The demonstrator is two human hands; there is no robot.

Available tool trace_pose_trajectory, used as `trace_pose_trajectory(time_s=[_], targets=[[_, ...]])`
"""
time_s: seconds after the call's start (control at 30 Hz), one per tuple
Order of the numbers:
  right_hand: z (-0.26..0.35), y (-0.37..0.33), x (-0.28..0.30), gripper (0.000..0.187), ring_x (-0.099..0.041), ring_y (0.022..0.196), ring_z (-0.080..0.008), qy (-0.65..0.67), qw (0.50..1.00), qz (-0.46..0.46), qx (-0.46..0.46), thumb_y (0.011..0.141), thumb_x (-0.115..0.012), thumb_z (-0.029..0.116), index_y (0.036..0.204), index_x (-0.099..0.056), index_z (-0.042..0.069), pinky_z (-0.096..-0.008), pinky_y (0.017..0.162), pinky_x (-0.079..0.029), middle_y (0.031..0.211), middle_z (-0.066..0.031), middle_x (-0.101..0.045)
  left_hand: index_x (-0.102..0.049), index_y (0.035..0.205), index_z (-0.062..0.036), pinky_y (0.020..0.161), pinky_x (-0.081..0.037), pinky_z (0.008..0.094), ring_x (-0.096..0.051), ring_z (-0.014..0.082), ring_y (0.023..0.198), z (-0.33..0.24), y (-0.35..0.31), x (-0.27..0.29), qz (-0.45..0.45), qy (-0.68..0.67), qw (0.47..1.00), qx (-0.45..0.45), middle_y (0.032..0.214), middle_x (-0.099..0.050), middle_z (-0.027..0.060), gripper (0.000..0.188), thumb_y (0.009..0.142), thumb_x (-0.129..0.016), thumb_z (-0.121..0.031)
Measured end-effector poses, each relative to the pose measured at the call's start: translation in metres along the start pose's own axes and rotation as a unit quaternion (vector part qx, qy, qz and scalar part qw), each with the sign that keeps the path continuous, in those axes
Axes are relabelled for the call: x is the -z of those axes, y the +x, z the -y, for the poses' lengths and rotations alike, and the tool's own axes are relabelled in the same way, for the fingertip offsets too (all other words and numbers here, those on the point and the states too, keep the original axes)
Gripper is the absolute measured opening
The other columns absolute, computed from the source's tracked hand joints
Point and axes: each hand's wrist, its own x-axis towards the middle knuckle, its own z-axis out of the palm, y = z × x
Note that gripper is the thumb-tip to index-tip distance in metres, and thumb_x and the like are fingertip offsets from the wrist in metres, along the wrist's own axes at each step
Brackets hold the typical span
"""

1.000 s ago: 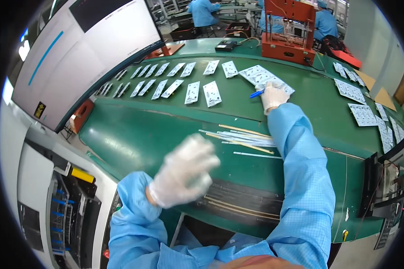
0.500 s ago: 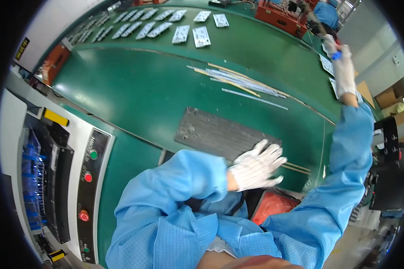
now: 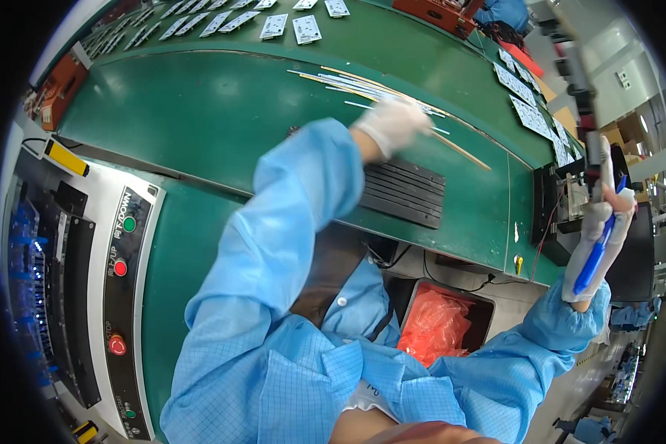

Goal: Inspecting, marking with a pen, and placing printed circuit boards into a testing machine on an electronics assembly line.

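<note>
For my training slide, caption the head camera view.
Gloved left hand over thin strips on green workbench; right hand gripping blue pen and edge-on circuit board.

A slim blue pen (image 3: 593, 258) lies slantwise across the palm side of the right hand (image 3: 605, 233), its thicker end low near the wrist and its narrow end up. Above it, the same hand holds what appears to be a circuit board (image 3: 586, 107), turned edge-on and blurred, so its face is hidden. Thin, straight white and yellow strips (image 3: 351, 83) lie flat in a loose, roughly parallel bunch, partly covered by the left hand (image 3: 397, 126).
</note>
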Motion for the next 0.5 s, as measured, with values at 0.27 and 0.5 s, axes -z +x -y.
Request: trace_pose_trajectory(time_s=[0.27,0.5], targets=[[-0.012,-0.004,-0.052,0.047,-0.044,0.128,-0.0414,-0.217,0.894,0.236,0.312,0.074,-0.078,0.014,0.108,-0.047,0.003,-0.0428,0.103,-0.035,0.136,-0.0236,-0.049,-0.069,0.092,-0.011,0.07,-0.052,0.0423,-0.065,0.034,0.08,0.087,-0.026,0.025,-0.006,0.116,0.976,0.182,0.089,-0.067,0.017,0.02,0.083,-0.059,-0.025],[-0.038,0.007,-0.08,0.04,-0.046,0.118,-0.0421,-0.298,0.851,0.266,0.341,0.08,-0.073,0.02,0.105,-0.047,0.002,-0.0446,0.097,-0.038,0.136,-0.0224,-0.049,-0.059,0.106,-0.0079,0.074,-0.05,0.0415,-0.062,0.0324,0.084,0.102,-0.031,0.025,-0.063,0.107,0.979,0.163,0.096,-0.063,0.0173,0.032,0.081,-0.06,-0.028]])
